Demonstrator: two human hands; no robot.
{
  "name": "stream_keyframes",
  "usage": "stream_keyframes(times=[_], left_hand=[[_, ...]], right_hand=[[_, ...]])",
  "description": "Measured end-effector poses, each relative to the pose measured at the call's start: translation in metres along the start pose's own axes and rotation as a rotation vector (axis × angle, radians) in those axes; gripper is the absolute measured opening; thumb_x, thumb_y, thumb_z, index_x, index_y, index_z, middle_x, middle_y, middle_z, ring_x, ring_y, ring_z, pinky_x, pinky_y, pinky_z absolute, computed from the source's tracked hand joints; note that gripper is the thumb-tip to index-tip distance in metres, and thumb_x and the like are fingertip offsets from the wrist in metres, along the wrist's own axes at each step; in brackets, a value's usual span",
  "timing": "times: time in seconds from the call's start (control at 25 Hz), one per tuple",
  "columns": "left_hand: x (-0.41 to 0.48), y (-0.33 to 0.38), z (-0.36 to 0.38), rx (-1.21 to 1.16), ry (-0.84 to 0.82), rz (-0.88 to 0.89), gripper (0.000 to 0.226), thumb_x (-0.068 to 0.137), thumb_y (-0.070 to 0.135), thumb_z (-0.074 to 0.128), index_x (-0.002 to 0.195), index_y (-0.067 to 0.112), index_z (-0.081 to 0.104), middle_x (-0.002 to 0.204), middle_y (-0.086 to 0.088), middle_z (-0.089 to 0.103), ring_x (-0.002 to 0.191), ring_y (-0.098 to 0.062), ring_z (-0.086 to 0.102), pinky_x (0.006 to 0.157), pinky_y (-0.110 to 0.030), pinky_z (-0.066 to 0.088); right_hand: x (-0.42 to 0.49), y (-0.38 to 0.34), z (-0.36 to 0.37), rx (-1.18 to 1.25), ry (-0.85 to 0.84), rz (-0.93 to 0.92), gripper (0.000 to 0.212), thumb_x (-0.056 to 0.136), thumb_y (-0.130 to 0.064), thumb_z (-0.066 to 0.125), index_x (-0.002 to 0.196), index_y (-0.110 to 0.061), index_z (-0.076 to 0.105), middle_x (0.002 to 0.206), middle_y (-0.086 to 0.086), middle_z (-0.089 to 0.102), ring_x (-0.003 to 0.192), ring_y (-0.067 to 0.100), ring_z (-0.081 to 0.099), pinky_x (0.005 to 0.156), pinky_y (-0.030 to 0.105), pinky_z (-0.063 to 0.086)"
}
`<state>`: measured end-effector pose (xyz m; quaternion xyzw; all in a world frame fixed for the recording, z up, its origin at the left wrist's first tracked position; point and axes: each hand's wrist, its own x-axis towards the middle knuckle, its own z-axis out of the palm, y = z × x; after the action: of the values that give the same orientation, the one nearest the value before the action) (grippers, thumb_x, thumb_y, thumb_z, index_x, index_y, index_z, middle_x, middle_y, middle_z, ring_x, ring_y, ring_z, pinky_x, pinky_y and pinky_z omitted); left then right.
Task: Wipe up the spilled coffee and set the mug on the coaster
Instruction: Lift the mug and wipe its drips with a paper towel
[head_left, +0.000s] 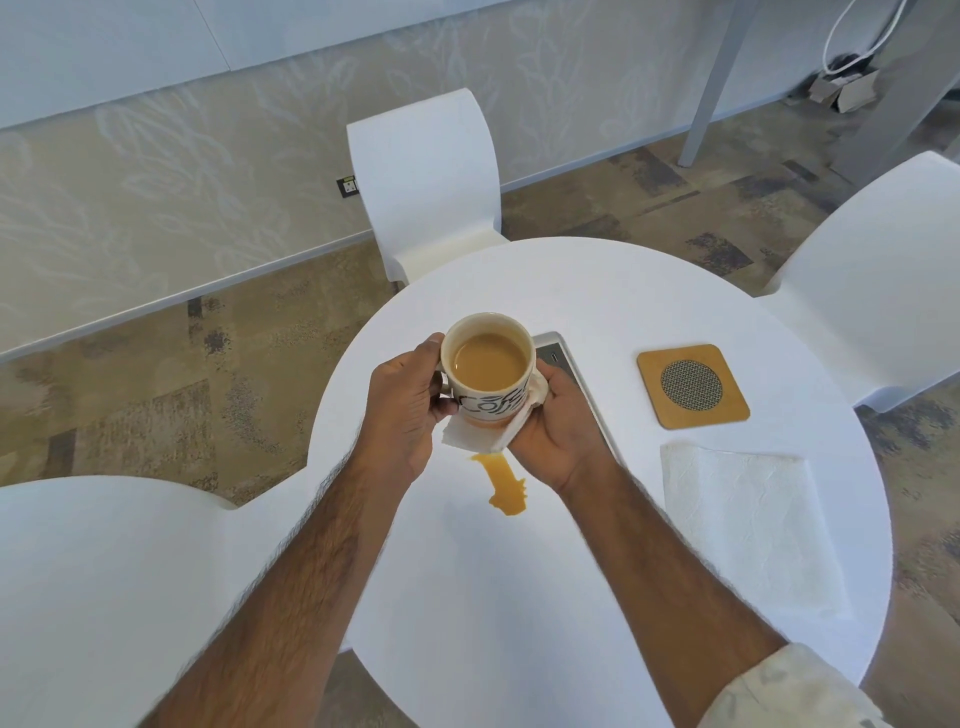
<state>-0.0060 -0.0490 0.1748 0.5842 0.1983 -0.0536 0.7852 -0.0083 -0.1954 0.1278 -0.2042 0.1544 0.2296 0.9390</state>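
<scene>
A white chair (93, 582) is seen at the near left, its seat tucked against the round white table (519, 597). A second white chair (423, 176) is placed at the table's far edge.

The left hand (402, 410) is closed around the handle side of the mug (488, 374), which is held up off the table. The mug is cream-coloured with black lettering and is filled with milky coffee to a bit below the rim (upright, no visible tilt).

A white paper napkin (475, 434) is pressed against the mug's underside and right wall. It is gripped by the right hand (556, 431), fingers curled under and around the mug base with the napkin between them and the mug.

A coffee spill (506, 486) is left on the tabletop just below the two hands: a narrow tan streak widening into a small puddle, untouched by the napkin.

Behind the right hand, a grey flat device (558, 353) is partly hidden (type cannot be told).

Further right, the square wooden coaster (693, 387) with a round mesh centre is lying empty, well apart from the mug. A second folded paper towel (748, 525) is laid flat just near of the coaster. A third white chair (872, 291) is set at the far right.
</scene>
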Motion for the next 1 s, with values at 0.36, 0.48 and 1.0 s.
stream_keyframes(times=[0.36, 0.48, 1.0], left_hand=[[-0.005, 0.002, 0.011, -0.052, 0.125, 0.037, 0.046, 0.098, 0.031, 0.067, 0.053, 0.028, 0.069, 0.072, -0.003, 0.050, 0.066, -0.012, 0.050, 0.051, -0.024, 0.047], [-0.007, -0.001, 0.013, -0.060, 0.144, 0.046, 0.044, 0.099, 0.032, 0.066, 0.056, 0.028, 0.070, 0.072, -0.001, 0.055, 0.066, -0.011, 0.054, 0.052, -0.025, 0.047], [-0.011, -0.002, 0.010, -0.091, 0.188, 0.047, 0.027, 0.096, 0.029, 0.069, 0.071, 0.019, 0.066, 0.079, -0.007, 0.056, 0.070, -0.018, 0.053, 0.052, -0.026, 0.046]], right_hand=[[0.001, 0.018, 0.011, 0.203, 0.104, -0.084, 0.053, 0.105, -0.020, 0.037, 0.153, 0.002, 0.038, 0.144, 0.028, 0.048, 0.133, 0.039, 0.044, 0.122, 0.054, 0.029], [-0.003, 0.022, 0.011, 0.219, 0.088, -0.076, 0.052, 0.105, -0.019, 0.038, 0.153, 0.002, 0.039, 0.154, 0.031, 0.042, 0.139, 0.042, 0.042, 0.114, 0.054, 0.037], [-0.029, 0.030, 0.000, 0.189, 0.162, -0.094, 0.046, 0.107, -0.016, 0.039, 0.147, 0.005, 0.047, 0.155, 0.031, 0.042, 0.147, 0.041, 0.039, 0.122, 0.055, 0.030]])
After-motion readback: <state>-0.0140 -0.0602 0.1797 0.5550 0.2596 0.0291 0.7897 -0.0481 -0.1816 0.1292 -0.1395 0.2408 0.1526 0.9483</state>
